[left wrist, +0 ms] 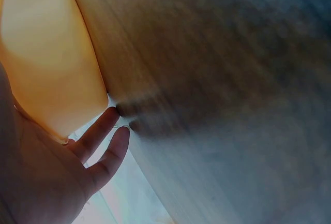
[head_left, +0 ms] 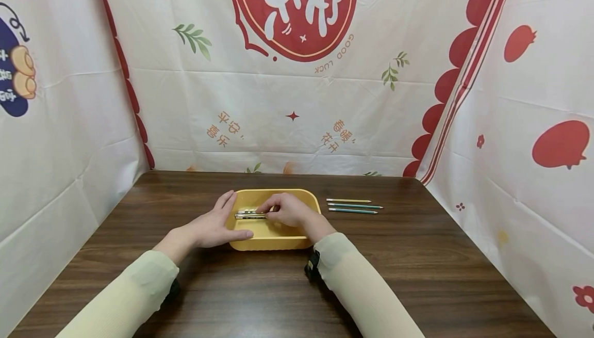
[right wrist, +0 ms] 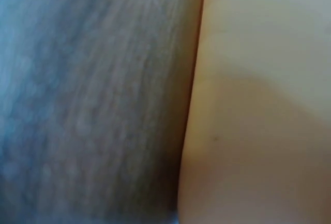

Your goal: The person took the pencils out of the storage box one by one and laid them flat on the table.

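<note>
A yellow plastic bin point(head_left: 269, 244) stands in the middle of the table. My left hand point(head_left: 211, 227) is at its left end, fingers extended along the outer side and thumb across the front rim. In the left wrist view, fingers point(left wrist: 98, 131) of this hand are beside the bin's wall. My right hand point(head_left: 290, 210) reaches inside over the right part of the bin. Its fingertips pinch the right end of pencils point(head_left: 250, 215) lying side by side at the bin's left; how many it grips is hidden. Only the bin's wall point(right wrist: 264, 105) and tabletop show in the right wrist view.
Three pencils lie apart to the right of the bin: a yellow one point(head_left: 348, 200) at the back and two green ones, one of them the front pencil point(head_left: 352, 211). Printed cloth point(head_left: 287, 95) hangs behind the dark wooden table point(head_left: 417, 255) and at both sides.
</note>
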A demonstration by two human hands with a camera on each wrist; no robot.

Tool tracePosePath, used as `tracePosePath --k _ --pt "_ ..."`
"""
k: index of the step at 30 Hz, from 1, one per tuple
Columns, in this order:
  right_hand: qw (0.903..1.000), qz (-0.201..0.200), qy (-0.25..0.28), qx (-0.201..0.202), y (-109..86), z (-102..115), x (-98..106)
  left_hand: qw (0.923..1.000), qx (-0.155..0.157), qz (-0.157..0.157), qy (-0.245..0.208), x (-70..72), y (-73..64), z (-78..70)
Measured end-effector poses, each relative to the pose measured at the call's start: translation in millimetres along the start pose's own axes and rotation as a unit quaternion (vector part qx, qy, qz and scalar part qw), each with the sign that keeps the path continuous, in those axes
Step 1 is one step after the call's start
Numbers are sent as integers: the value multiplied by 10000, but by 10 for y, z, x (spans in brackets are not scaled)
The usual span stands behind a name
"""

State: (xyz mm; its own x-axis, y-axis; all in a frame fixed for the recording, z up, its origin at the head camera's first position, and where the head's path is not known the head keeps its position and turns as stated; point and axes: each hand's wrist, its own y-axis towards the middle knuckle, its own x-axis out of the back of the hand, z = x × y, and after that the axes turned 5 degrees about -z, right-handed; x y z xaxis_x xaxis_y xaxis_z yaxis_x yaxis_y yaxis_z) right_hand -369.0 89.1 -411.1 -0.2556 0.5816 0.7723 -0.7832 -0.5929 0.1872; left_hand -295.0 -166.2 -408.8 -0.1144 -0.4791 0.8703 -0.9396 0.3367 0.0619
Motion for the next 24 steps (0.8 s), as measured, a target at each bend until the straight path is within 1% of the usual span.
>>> tracePosePath --k 7,12,19,24 --pt "9999 14 165 -45 31 3 -11 10000 12 7 -15 -4 13 26" --pt "9997 -47 217 -44 46 12 13 10000 12 14 -44 -13 14 22" --pt "9997 -174 165 85 24 86 135 9999 30 61 -129 -17 6 8" --pt "9991 -259 -79 338 -18 159 277 9999 79 77 -120 -1 9 6"
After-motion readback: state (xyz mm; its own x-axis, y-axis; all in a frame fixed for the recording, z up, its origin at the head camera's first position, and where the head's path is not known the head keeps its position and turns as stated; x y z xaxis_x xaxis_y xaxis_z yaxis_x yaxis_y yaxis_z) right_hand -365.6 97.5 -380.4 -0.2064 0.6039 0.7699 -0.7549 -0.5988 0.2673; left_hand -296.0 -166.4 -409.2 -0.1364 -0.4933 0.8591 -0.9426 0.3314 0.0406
